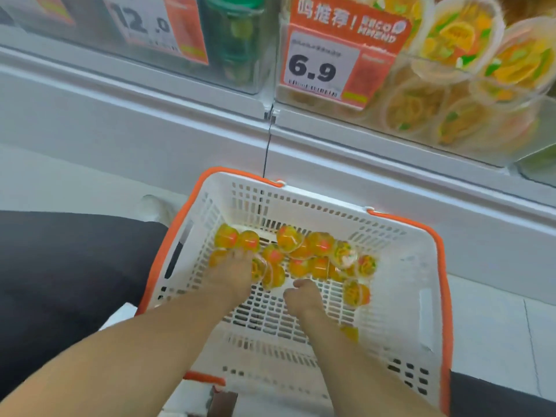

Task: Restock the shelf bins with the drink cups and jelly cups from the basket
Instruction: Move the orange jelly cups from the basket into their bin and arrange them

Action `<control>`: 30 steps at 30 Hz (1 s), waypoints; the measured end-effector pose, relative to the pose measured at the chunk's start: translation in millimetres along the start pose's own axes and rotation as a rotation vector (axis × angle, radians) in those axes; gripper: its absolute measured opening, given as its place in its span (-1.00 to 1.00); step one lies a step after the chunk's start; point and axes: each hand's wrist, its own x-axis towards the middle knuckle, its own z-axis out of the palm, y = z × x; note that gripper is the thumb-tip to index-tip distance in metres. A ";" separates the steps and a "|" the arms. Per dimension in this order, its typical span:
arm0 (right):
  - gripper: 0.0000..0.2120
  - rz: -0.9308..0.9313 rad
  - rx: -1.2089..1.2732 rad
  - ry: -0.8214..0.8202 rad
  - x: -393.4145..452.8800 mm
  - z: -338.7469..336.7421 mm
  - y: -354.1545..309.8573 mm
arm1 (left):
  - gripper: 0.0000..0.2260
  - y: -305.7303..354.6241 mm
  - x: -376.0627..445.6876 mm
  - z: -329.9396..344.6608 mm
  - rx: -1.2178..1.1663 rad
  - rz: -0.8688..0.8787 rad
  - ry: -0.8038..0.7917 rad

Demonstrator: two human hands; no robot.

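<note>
A white shelf unit (391, 164) is seen across the top of the view, with clear bins set along its ledge. The right bin (451, 94) is filled with large clear cups (463, 34) of orange and green contents, and an orange price tag (337, 52) reading 6.9 is fixed to its front. The left bin (234, 46) is occupied by a green-lidded jar, blurred, beside a tag (156, 25) marked 12.

Below the shelf, a white slatted basket (400, 284) with orange rim and handles is placed on the pale floor (496, 335), between two dark-clothed legs.

Small orange jelly cups (304, 248) are gathered in a loose cluster at the far end of the basket floor, touching one another; one cup (356, 291) lies slightly apart toward the right, and another is partly hidden beside the right forearm.

Both bare arms are reached down into the basket. The left hand (233, 273) is laid on the left side of the cluster, fingers spread over the cups; whether any cup is gripped cannot be told. The right hand (301, 297) is held just short of the cluster, fingers curled inward, and nothing is seen in it.
</note>
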 end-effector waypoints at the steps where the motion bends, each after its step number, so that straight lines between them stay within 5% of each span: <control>1: -0.47 0.022 0.104 0.022 3.4 9.0 -7.8 | -0.44 4.5 2.3 2.8 0.037 0.001 0.000; 3: -0.40 -0.003 0.246 0.031 13.7 30.6 -15.2 | -0.28 11.3 4.0 11.7 0.077 0.012 -0.016; 5: -0.55 -0.047 0.309 -0.033 31.7 48.0 -14.8 | -0.17 12.8 6.4 23.4 0.089 0.008 0.002; 9: -0.83 -0.164 0.254 0.048 48.0 52.0 -8.8 | -0.32 8.0 6.0 43.0 0.113 0.012 -0.003; 13: -0.71 -0.085 0.198 -0.009 47.2 50.9 4.8 | -0.46 12.2 6.3 45.2 0.056 0.006 -0.003; 17: -0.79 0.125 0.348 -0.243 31.6 25.5 10.4 | -0.45 12.5 2.4 49.4 -0.252 -0.087 -0.257; 21: -0.69 0.091 0.384 -0.486 20.5 -6.8 6.3 | -0.76 19.1 -7.4 9.0 -0.796 -0.213 -0.673; 26: -0.55 -0.048 0.610 -0.713 -17.2 -35.9 -48.8 | -0.62 21.6 -16.6 -52.0 -1.042 -0.273 -0.555; 30: -0.77 -0.225 0.435 -0.897 -69.5 -85.9 -101.0 | -0.62 32.7 -54.4 -136.4 -1.130 -0.171 -0.572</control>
